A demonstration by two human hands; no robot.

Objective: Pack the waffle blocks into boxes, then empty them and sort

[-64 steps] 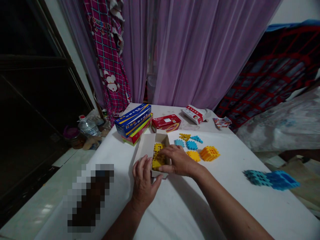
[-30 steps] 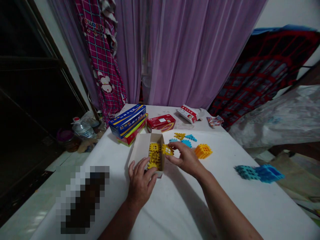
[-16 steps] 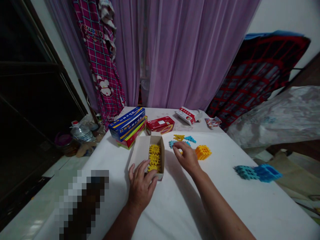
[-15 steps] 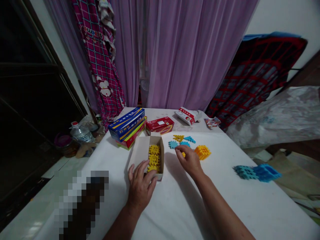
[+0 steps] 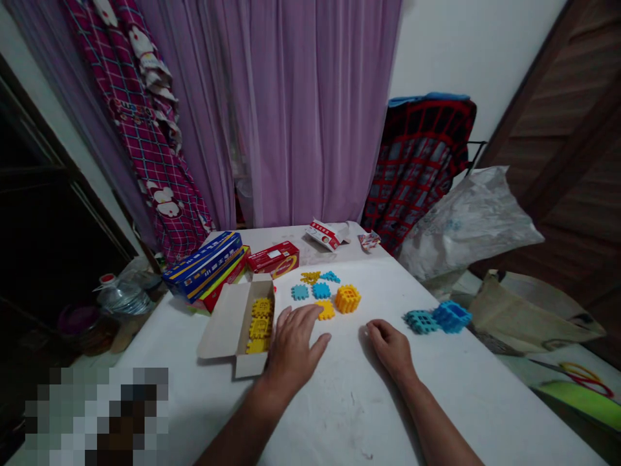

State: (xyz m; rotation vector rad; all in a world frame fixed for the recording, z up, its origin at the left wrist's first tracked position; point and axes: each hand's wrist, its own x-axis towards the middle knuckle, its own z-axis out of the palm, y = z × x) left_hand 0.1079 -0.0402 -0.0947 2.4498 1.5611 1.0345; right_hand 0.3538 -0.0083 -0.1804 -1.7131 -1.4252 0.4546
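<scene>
My left hand [image 5: 297, 346] is over the table just right of an open cardboard box [image 5: 250, 369], thumb and fingers apart, with nothing in it. Its fingertips reach the near edge of a flat yellow toothed block [image 5: 326, 310]; whether they touch it I cannot tell. My right hand [image 5: 392, 349] is low over the cloth with curled fingers, and no object shows in them. Several yellow blocks [image 5: 261, 327] lie in the box. Beyond my hands are a yellow cube [image 5: 348, 298], a blue flat block [image 5: 321, 290] and a pale blue one [image 5: 299, 292].
Teal blocks [image 5: 421, 321] and a blue hollow cube [image 5: 452, 317] are at the table's right edge. A blue box [image 5: 208, 262] rests on another at the left. A red box [image 5: 274, 258] and a white-red carton [image 5: 324, 234] stand farther back.
My left hand has left the box and moved right, near the flat yellow block. My right hand has drawn back from the loose blocks toward me. The view has turned right.
</scene>
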